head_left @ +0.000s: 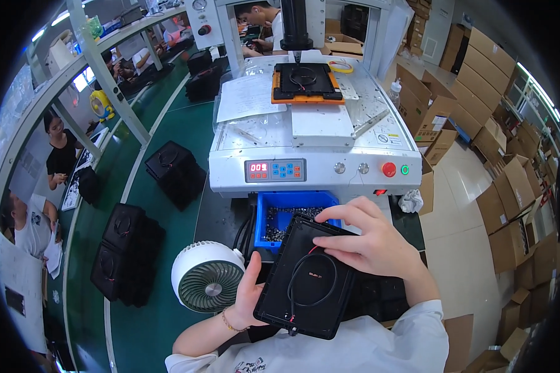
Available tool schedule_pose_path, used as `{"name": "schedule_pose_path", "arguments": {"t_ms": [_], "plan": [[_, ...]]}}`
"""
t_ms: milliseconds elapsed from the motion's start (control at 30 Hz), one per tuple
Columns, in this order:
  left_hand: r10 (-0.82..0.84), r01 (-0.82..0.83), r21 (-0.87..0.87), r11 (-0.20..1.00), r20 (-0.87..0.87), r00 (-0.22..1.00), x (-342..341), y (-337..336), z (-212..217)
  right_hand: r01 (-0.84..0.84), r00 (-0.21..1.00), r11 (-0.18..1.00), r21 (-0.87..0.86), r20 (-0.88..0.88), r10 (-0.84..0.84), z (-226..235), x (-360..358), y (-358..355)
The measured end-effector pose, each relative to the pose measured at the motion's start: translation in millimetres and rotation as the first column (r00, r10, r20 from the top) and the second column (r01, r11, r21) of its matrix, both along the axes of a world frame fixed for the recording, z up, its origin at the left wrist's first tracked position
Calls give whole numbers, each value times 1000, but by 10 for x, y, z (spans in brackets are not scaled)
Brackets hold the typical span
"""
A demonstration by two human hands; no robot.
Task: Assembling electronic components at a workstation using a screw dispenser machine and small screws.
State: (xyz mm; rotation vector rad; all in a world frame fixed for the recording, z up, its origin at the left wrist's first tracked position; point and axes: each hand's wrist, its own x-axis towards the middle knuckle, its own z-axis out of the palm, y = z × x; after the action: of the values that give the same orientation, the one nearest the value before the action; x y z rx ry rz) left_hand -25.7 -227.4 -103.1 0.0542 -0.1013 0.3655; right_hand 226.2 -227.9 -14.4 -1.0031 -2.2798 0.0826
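A flat black plastic casing point(317, 280) with a raised rim tilts in front of my chest. A black cable point(335, 287) lies coiled on its inner face, with short red wire ends point(313, 249) near the upper edge. My left hand point(249, 295) supports the casing at its left edge, thumb up along the side and the other fingers hidden beneath. My right hand point(379, 242) is closed over the upper right part, one fingertip at the top edge and another on the face beside the red wire. Behind the casing sits a blue bin point(259, 217) of small metal parts.
A white bench machine point(230, 171) stands ahead, a similar black casing point(286, 81) in its orange fixture point(279, 98). A white fan point(208, 276) is left of my left hand. Stacked black casings point(121, 227) line the green bench point(149, 336). Cartons point(510, 186) fill the right; co-workers sit beyond.
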Motion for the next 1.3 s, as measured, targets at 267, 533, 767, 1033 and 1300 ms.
{"name": "schedule_pose_path", "arguments": {"t_ms": [267, 533, 767, 1033, 1300], "plan": [[36, 69, 260, 963, -379, 925, 80, -30, 28, -269, 892, 912, -309, -437, 115, 18, -45, 8], [208, -199, 81, 977, -131, 969, 213, 48, -218, -603, 666, 770, -210, -664, 341, 95, -178, -122], [792, -647, 499, 577, -149, 592, 86, 300, 441, -864, 455, 489, -122, -609, 650, -96, -131, -288], [865, -637, 671, 381, -14, 502, 50, 283, 444, -288, 823, 937, -195, -550, 138, -520, -472, -193], [850, -711, 510, 484, -80, 521, -63, 307, 449, -641, 528, 567, -518, -833, -163, -852, -818, -224]]}}
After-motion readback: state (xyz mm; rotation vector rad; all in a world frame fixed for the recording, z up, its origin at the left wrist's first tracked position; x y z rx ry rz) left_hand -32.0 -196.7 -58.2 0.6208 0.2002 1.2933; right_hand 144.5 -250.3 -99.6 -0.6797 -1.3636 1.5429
